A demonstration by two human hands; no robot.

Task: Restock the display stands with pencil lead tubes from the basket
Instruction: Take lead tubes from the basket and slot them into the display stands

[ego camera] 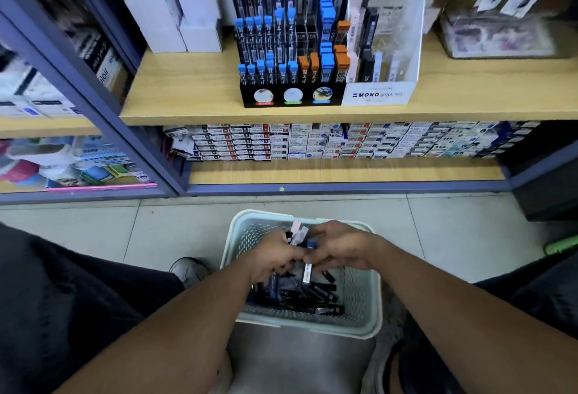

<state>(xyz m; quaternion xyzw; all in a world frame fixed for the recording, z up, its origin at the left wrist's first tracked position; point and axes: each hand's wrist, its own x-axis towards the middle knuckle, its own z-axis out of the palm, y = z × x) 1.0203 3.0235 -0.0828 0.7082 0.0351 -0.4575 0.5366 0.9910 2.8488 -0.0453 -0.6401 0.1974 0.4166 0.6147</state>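
Both hands meet over the basket (359, 296), hiding much of what lies in it. The left hand (275, 257) grips a bunch of tubes (298, 234) (pale and dark, labels blurred); the right hand (339, 248) pinches one of them. More dark tubes lie loose below. On the shelf (187, 93) the black stand (291, 49) holds blue and orange-capped tubes, the clear stand (383, 49) few

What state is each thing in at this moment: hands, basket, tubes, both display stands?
Left hand: over the basket, fingers curled round several tubes.
Right hand: over the basket, pinching tubes.
Basket: upright, partly filled with loose tubes.
Held tubes: bunched between both hands.
Black display stand: upright on the shelf, some middle slots empty.
MONO stand: upright beside it, partly stocked.
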